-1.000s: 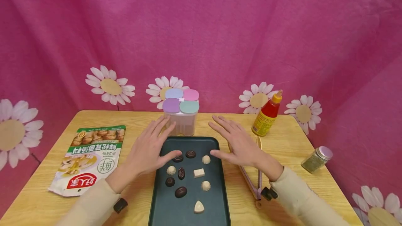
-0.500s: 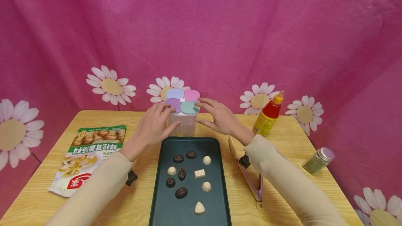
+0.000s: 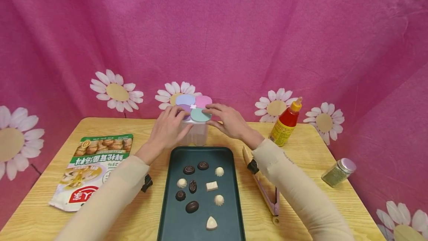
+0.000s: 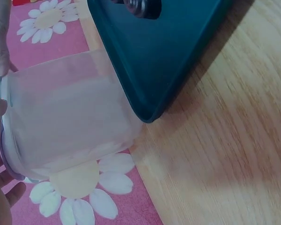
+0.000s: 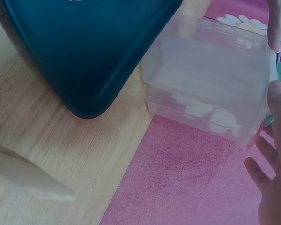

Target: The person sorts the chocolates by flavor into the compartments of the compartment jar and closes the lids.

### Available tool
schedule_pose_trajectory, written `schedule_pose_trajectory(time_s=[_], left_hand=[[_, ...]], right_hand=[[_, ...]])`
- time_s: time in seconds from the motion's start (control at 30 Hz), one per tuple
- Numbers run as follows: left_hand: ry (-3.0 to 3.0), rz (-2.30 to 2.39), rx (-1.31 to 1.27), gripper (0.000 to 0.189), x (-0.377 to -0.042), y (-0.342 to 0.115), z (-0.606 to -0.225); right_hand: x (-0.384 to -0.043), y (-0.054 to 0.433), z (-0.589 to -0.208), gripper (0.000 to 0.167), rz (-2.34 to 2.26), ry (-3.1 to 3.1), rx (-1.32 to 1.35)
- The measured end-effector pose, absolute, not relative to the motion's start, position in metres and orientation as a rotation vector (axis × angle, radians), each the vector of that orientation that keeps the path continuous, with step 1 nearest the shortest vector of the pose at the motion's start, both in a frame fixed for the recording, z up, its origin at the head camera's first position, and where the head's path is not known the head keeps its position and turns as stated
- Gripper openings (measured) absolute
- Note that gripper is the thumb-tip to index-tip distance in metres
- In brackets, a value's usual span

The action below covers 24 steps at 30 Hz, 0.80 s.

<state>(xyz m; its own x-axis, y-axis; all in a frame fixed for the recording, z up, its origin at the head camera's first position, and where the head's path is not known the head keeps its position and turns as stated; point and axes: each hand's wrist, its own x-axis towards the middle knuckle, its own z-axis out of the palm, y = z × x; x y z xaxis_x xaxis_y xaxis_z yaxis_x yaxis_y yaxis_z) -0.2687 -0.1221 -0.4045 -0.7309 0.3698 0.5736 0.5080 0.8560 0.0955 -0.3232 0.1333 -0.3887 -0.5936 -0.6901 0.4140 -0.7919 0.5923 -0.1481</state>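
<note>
The clear container (image 3: pixel 195 131) with four pastel lid flaps stands at centre frame on the worktop (image 3: pixel 311 151), just behind the dark tray (image 3: pixel 230 181) of chocolates. Both hands have moved up from the tray within the last second: the left hand (image 3: pixel 166 131) and right hand (image 3: pixel 228 122) now grip the lid from either side, so handling has begun. The packet (image 3: pixel 95 166), lower left, carries inverted Chinese text and "25%"

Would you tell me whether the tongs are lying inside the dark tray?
No, the tongs lie on the table to the right of the tray.
</note>
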Motion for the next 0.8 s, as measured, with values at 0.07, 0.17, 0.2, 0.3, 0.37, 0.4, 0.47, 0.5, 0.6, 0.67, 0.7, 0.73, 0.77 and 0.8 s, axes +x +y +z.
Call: schedule_pose_trajectory(time_s=[0.07, 0.17, 0.2, 0.3, 0.37, 0.4, 0.47, 0.5, 0.6, 0.67, 0.7, 0.73, 0.77, 0.8], left_hand=[[-2.487, -0.332, -0.633, 0.042, -0.270, -0.123, -0.404], [-2.503, -0.341, -0.637, 0.042, -0.273, -0.126, -0.403], [-2.507, -0.341, -0.642, 0.042, -0.274, -0.127, -0.403], [-2.532, -0.365, -0.655, 0.040, -0.276, -0.130, -0.400], [-2.561, -0.375, -0.658, 0.039, -0.278, -0.130, -0.398], [-2.578, -0.377, -0.656, 0.039, -0.278, -0.131, -0.397], [-2.613, -0.371, -0.640, 0.040, -0.280, -0.131, -0.396], [-2.632, -0.376, -0.627, 0.041, -0.281, -0.131, -0.395], [-2.672, -0.403, -0.594, 0.044, -0.282, -0.133, -0.393], [-2.686, -0.434, -0.587, 0.046, -0.283, -0.134, -0.393], [-2.692, -0.456, -0.590, 0.046, -0.284, -0.135, -0.393], [-2.692, -0.470, -0.600, 0.047, -0.284, -0.136, -0.394], [-2.691, -0.484, -0.611, 0.048, -0.284, -0.137, -0.394], [-2.689, -0.496, -0.621, 0.048, -0.285, -0.138, -0.395]], right_hand=[[-0.322, 0.132, -0.389, 0.042, 0.449, -2.501, 1.201], [-0.319, 0.131, -0.390, 0.039, 0.412, -2.477, 1.196], [-0.318, 0.130, -0.390, 0.038, 0.401, -2.469, 1.196], [-0.315, 0.129, -0.391, 0.036, 0.382, -2.446, 1.188], [-0.312, 0.128, -0.392, 0.036, 0.366, -2.439, 1.171], [-0.312, 0.127, -0.393, 0.036, 0.360, -2.437, 1.162], [-0.309, 0.127, -0.394, 0.036, 0.341, -2.441, 1.140], [-0.308, 0.127, -0.395, 0.037, 0.328, -2.443, 1.131], [-0.305, 0.127, -0.395, 0.037, 0.310, -2.440, 1.114], [-0.304, 0.127, -0.394, 0.036, 0.304, -2.418, 1.120], [-0.304, 0.127, -0.394, 0.036, 0.302, -2.403, 1.127], [-0.304, 0.127, -0.393, 0.036, 0.301, -2.385, 1.136], [-0.305, 0.126, -0.392, 0.036, 0.303, -2.369, 1.150], [-0.307, 0.125, -0.391, 0.036, 0.303, -2.354, 1.165]])
